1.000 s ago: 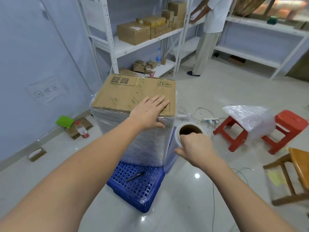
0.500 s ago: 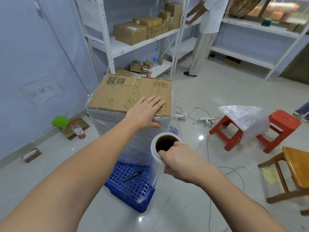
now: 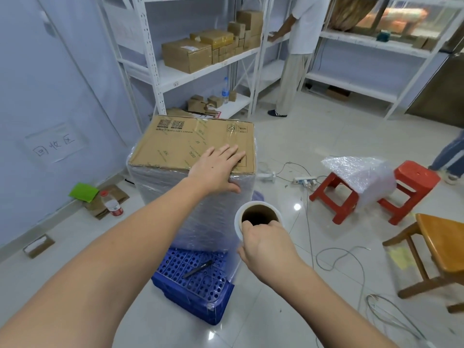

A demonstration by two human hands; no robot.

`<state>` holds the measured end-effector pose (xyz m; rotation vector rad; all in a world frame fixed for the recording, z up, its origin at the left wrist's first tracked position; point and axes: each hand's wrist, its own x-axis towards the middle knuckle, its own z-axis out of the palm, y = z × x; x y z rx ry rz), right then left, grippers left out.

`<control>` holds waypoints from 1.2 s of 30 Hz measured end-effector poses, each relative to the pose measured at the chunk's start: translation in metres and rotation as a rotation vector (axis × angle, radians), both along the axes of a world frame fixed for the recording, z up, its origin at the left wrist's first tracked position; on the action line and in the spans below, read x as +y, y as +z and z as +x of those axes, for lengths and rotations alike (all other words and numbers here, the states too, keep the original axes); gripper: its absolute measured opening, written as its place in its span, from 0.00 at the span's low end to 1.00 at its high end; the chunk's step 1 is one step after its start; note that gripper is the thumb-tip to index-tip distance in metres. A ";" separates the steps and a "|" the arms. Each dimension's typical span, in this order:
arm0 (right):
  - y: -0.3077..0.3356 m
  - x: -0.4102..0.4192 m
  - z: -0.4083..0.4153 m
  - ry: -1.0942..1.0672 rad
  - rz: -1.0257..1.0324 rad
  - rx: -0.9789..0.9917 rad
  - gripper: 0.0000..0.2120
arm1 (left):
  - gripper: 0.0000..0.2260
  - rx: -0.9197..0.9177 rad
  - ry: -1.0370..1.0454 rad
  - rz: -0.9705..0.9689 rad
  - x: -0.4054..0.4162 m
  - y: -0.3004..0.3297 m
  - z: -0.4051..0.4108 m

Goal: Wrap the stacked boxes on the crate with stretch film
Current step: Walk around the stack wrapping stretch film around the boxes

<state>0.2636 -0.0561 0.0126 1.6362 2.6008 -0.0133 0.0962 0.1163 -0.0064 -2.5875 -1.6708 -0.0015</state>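
Observation:
The stacked cardboard boxes [image 3: 175, 144] stand on a blue perforated crate [image 3: 193, 290], their sides covered in clear stretch film. My left hand [image 3: 217, 168] lies flat on the top box near its right front corner, fingers straight. My right hand [image 3: 263, 244] grips the stretch film roll [image 3: 258, 217] by its rim, fingers hooked into the brown cardboard core. The roll stands upright close to the stack's right front corner, and film runs from it down along the stack. A black pen [image 3: 197, 268] lies on the crate.
White shelving [image 3: 160, 79] with cartons stands behind the stack, where a person [image 3: 296, 54] works. Two red stools [image 3: 334, 194] with bubble wrap [image 3: 361, 177] and a wooden stool [image 3: 442, 247] are to the right. Cables and a power strip [image 3: 305, 181] lie on the tile floor.
My right hand has carried the roll from the stack's right side round to its front corner, laying film there. My left hand has stayed flat on the top box.

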 end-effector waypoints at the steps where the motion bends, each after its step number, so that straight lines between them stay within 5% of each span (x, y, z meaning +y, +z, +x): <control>1: -0.002 -0.003 -0.005 -0.017 0.014 -0.029 0.13 | 0.51 -0.018 -0.013 -0.015 0.002 0.001 -0.001; 8: -0.001 0.000 -0.045 -0.289 0.080 -0.022 0.28 | 0.51 -0.013 -0.257 -0.185 0.017 0.025 -0.068; 16: -0.003 0.000 -0.078 -0.456 0.058 -0.040 0.20 | 0.41 0.054 -0.253 -0.108 0.029 0.004 -0.152; 36: 0.010 -0.008 -0.103 0.044 -0.109 -0.028 0.23 | 0.40 0.039 -0.213 -0.129 0.040 0.008 -0.138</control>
